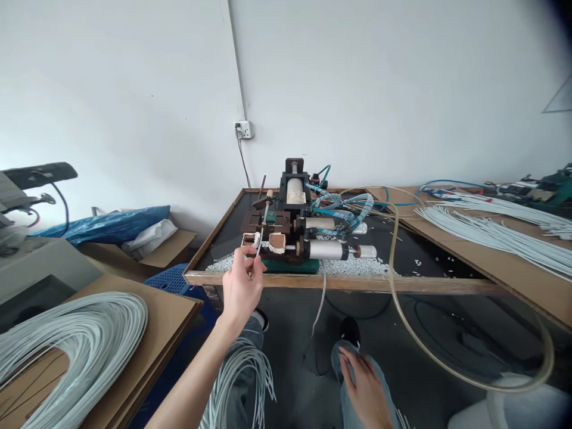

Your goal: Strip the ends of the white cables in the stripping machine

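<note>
My left hand [243, 280] reaches up to the front of a pneumatic wire stripping machine [295, 193]. Its thumb and fingers are pinched on a white cable [260, 241], which lies between the machine's two front jaws [277, 242]. A bundle of white cables [241, 375] hangs over my left thigh, below that arm. My right hand [364, 384] rests by my right knee, its fingers stretched out and nothing seen in it. Small white offcuts [366, 267] are scattered under and around the machine.
A wooden edge [357, 285] runs along the table front. Coiled white cables [102, 322] lie on cardboard at left, more cables [491, 232] on cardboard at right. A yellowish hose [393, 262] loops down past a white bucket [509, 405]. Behind stands a wall with a socket [244, 129].
</note>
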`<state>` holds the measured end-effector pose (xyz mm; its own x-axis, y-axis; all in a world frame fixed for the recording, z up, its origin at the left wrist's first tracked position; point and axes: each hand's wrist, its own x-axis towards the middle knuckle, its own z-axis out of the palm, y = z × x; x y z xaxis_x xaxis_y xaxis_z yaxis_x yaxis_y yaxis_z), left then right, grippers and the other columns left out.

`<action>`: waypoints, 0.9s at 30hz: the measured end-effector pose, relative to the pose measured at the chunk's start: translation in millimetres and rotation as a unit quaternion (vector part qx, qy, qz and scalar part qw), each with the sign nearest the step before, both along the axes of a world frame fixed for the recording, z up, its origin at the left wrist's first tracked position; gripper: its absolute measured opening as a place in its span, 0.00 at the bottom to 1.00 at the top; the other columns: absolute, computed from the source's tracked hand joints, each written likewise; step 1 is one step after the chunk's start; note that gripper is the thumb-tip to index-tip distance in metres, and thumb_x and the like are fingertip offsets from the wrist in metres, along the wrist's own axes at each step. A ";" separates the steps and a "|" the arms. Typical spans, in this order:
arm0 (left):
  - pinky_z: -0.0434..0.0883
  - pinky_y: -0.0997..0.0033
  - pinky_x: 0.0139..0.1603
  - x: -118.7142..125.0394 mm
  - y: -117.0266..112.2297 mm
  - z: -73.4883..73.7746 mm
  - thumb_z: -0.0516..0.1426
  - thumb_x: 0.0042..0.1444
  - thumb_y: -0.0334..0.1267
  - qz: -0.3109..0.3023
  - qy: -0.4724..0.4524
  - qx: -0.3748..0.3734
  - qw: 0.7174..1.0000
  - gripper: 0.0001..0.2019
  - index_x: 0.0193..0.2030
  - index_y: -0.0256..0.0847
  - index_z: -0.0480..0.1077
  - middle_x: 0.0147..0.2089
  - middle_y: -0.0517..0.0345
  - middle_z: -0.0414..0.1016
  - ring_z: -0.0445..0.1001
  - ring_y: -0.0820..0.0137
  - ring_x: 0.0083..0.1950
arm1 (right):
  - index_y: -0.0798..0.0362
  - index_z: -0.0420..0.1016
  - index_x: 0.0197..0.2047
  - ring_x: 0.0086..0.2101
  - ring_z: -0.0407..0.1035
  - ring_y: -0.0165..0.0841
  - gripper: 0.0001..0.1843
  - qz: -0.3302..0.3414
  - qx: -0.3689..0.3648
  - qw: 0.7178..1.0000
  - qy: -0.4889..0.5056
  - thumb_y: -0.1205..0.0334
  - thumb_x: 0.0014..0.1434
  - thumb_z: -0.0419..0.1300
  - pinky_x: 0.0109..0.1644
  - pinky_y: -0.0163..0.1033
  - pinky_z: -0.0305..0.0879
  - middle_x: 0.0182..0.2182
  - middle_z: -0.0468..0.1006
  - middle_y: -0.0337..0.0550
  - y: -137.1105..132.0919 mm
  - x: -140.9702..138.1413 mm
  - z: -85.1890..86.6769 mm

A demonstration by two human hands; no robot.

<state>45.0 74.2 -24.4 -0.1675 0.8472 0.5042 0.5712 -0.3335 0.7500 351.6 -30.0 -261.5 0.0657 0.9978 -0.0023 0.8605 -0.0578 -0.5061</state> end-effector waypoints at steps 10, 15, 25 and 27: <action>0.67 0.72 0.34 -2.8 3.7 -4.4 0.50 0.68 0.42 0.004 -0.002 0.006 1.000 0.05 0.47 0.45 0.58 0.31 0.63 0.77 0.77 0.68 0.28 | 0.51 0.78 0.54 0.57 0.70 0.52 0.25 0.002 0.016 1.000 -0.008 0.50 0.68 0.46 0.61 0.59 0.69 0.51 0.82 0.43 0.1 -1.7 -11.0; 0.65 0.73 0.32 -4.2 4.5 -1.3 0.49 0.68 0.42 0.004 0.015 0.000 1.000 0.07 0.49 0.45 0.59 0.30 0.63 0.77 0.76 0.68 0.27 | 0.52 0.79 0.51 0.55 0.70 0.53 0.23 0.012 0.025 1.000 -0.013 0.52 0.69 0.46 0.61 0.62 0.66 0.48 0.83 0.45 3.7 -5.8 -13.3; 0.65 0.73 0.32 -10.8 0.7 3.5 0.50 0.67 0.41 -0.012 0.060 0.010 0.998 0.12 0.55 0.44 0.58 0.28 0.65 0.74 0.75 0.67 0.26 | 0.56 0.81 0.45 0.53 0.70 0.53 0.23 0.003 0.036 0.999 0.000 0.56 0.67 0.46 0.64 0.61 0.61 0.44 0.82 0.52 6.2 -12.0 -5.8; 0.66 0.72 0.33 -14.1 -2.1 4.5 0.50 0.68 0.41 -0.020 0.057 0.007 0.998 0.12 0.56 0.43 0.58 0.29 0.64 0.75 0.75 0.67 0.27 | 0.56 0.81 0.45 0.55 0.68 0.54 0.23 -0.001 0.033 0.999 0.011 0.56 0.67 0.46 0.64 0.61 0.60 0.45 0.82 0.53 8.4 -12.8 1.1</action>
